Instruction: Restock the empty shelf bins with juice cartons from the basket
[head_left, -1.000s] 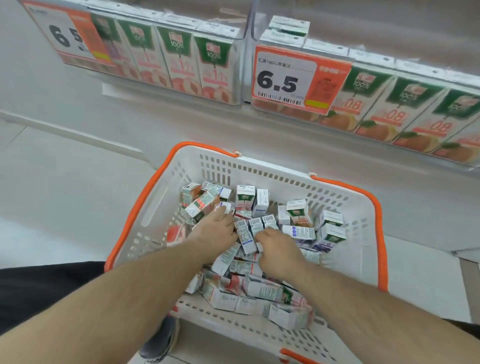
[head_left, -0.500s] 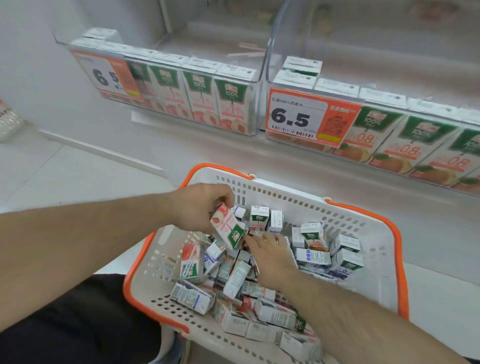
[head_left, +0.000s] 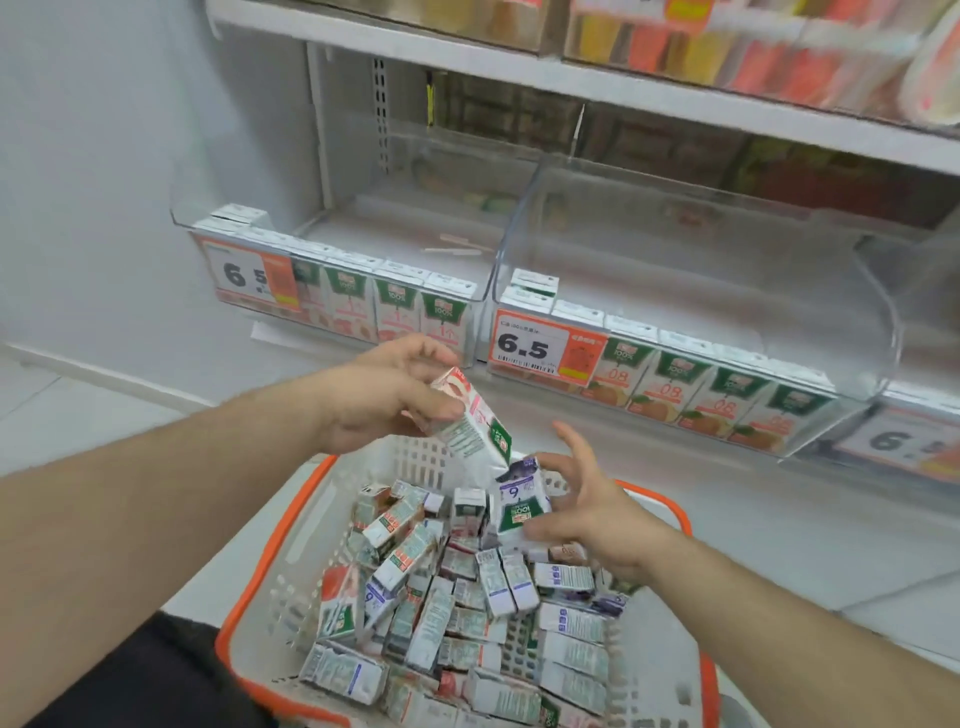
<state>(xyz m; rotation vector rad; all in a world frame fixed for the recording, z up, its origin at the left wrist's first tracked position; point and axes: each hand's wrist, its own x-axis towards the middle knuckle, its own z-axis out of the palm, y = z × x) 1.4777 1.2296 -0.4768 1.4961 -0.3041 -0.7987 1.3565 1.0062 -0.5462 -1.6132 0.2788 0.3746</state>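
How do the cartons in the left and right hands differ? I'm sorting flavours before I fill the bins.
The left hand grips a carton with pink-red fruit art, lifted well above the basket and tilted. The right hand pinches a carton with purple print, lower, just over the pile, its fingers spread. The pink carton matches the left bin's front row; the purple matches neither bin. Both are small white cartons with a green 100% label.

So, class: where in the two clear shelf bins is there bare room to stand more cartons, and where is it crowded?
Left bin: bare floor behind its front row of cartons, back to the shelf wall. Right bin: bare floor behind its front row. Crowded: both front edges, and the basket, heaped with cartons beneath the hands.
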